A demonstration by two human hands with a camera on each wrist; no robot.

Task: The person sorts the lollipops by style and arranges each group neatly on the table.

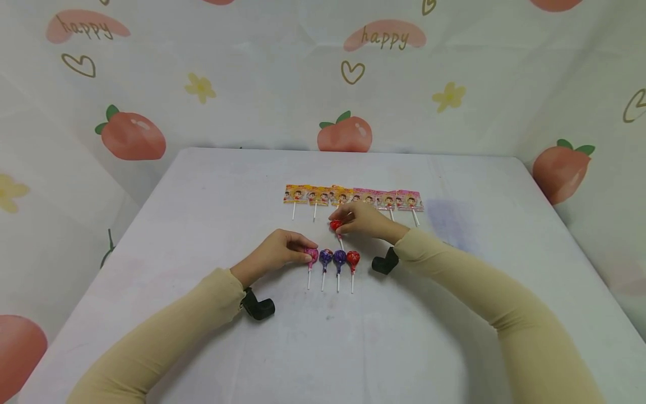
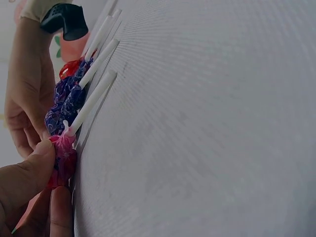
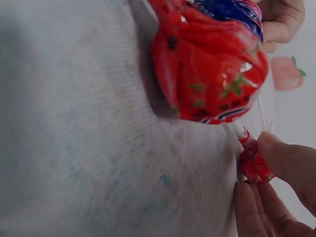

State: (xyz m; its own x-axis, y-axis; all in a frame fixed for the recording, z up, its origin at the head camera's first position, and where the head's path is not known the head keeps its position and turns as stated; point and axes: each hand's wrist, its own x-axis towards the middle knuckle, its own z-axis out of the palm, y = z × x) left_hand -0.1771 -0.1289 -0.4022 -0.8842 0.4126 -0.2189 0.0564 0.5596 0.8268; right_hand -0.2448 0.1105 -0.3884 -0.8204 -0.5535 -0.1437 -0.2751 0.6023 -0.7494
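My left hand [image 1: 280, 251] pinches the wrapped head of a pink lollipop [image 2: 63, 160] between thumb and fingers, its white stick pointing toward me. Beside it on the table lie two purple-blue lollipops [image 1: 326, 257] and a red lollipop [image 1: 353, 258], in a row with sticks toward me. Farther back, my right hand [image 1: 367, 220] holds a second red lollipop [image 3: 254, 163] by its head, thumb on one side and fingers on the other. In the right wrist view the row's red lollipop [image 3: 210, 69] looms close, with green strawberry-leaf marks on its wrapper.
Behind the hands runs a row of flat-packed lollipops, yellow packets [image 1: 295, 194] at left and pink packets [image 1: 410, 200] at right. All lie on a white-covered table [image 1: 323, 348]. A fruit-printed cloth [image 1: 272, 84] hangs behind. Black wrist cameras [image 1: 259, 306] sit below both wrists.
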